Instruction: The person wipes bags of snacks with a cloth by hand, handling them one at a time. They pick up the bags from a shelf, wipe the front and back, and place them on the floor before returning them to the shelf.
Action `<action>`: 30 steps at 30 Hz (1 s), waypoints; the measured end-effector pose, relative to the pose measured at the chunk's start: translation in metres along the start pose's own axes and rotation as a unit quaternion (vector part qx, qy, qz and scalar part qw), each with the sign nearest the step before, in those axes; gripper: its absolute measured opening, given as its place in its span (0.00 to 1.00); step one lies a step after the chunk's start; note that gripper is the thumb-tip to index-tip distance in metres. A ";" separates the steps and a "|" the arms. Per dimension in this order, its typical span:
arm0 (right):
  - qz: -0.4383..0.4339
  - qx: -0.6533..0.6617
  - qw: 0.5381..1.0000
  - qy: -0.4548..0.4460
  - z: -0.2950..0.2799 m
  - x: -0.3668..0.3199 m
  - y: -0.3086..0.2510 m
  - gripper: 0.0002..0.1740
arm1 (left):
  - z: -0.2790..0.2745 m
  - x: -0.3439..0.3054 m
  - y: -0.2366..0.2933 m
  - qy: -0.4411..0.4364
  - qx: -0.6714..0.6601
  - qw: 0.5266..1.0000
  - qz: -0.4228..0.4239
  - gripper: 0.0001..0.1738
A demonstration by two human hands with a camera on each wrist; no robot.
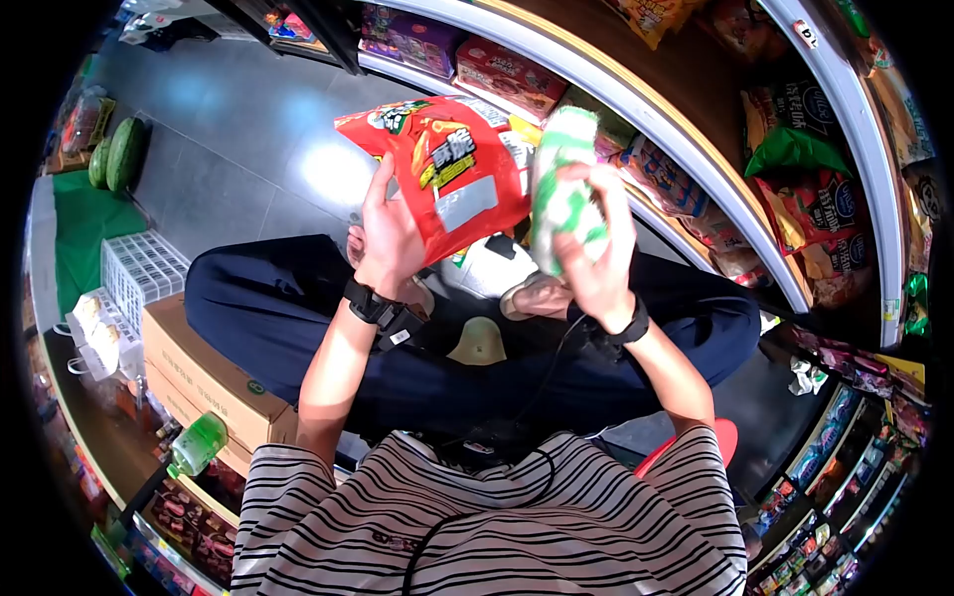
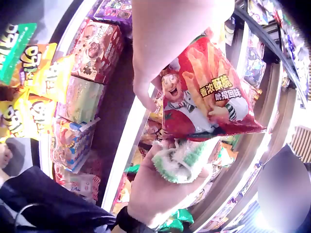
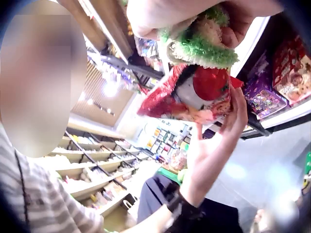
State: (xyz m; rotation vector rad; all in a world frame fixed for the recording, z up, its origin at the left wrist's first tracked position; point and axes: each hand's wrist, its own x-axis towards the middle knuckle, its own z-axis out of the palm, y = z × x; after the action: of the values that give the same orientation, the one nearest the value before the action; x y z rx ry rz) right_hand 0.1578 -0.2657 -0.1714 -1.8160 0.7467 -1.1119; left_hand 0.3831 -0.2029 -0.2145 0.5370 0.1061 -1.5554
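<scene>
A red snack bag [image 1: 467, 164] is raised over the lap in the head view, gripped at its left side by my left hand [image 1: 391, 230]. French fries and a cartoon chef decorate the face of the bag [image 2: 199, 92] seen in the left wrist view. My right hand [image 1: 604, 253] holds a fluffy green-and-white cloth [image 1: 568, 139], bunched in the fingers and slightly blurred, just right of the bag. From the right wrist, the cloth [image 3: 204, 48] overlaps the bag's edge, and the left hand [image 3: 214, 150] supports the bag from below.
Shelves with snack bags [image 1: 810, 199] and boxes [image 1: 507, 74] run along the right and front. Cardboard boxes [image 1: 204, 382], a white basket [image 1: 144, 273] and a green bottle [image 1: 199, 444] stand at the left. A white-and-black item [image 1: 494, 266] is between the feet.
</scene>
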 end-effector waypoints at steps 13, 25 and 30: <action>0.040 -0.106 0.985 -0.133 0.015 -0.001 0.014 0.29 | 0.024 -0.036 -0.022 -0.027 0.347 0.935 0.062 0.34; 0.169 -0.032 0.915 -0.366 0.008 -0.014 -0.011 0.21 | -0.015 -0.003 0.019 -0.056 -0.007 0.998 -0.041 0.33; 0.102 -0.104 0.956 -0.256 -0.043 0.023 -0.012 0.14 | -0.012 0.006 0.004 0.031 0.335 0.922 0.192 0.21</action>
State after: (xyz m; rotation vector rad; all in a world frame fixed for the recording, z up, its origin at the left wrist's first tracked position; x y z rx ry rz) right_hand 0.1290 -0.2947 -0.1413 -2.0288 0.7324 -0.4062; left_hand 0.3904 -0.2039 -0.2267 1.0751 -0.4785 -1.1619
